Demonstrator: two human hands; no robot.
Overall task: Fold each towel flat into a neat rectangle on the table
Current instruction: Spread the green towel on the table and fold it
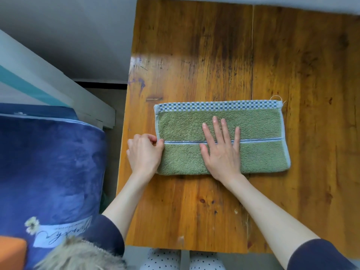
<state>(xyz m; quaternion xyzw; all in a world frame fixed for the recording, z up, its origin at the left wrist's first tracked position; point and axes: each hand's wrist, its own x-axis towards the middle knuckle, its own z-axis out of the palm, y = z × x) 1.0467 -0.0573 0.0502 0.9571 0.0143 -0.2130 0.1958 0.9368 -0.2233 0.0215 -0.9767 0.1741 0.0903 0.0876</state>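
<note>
A green towel (259, 129) with a blue-and-white checked band along its far edge lies folded into a long rectangle on the wooden table (194, 55). My left hand (144, 152) is at the towel's left end, its fingers curled and pinching that edge. My right hand (222, 149) lies flat on the middle of the towel with its fingers spread, pressing it down across the thin blue stripe.
To the left of the table stands a bed with a dark blue blanket (48, 168) and a white frame (64, 90). The grey wall (78, 36) borders the table's far side. An orange thing (11, 250) and a furry trim (78, 254) show at the bottom left.
</note>
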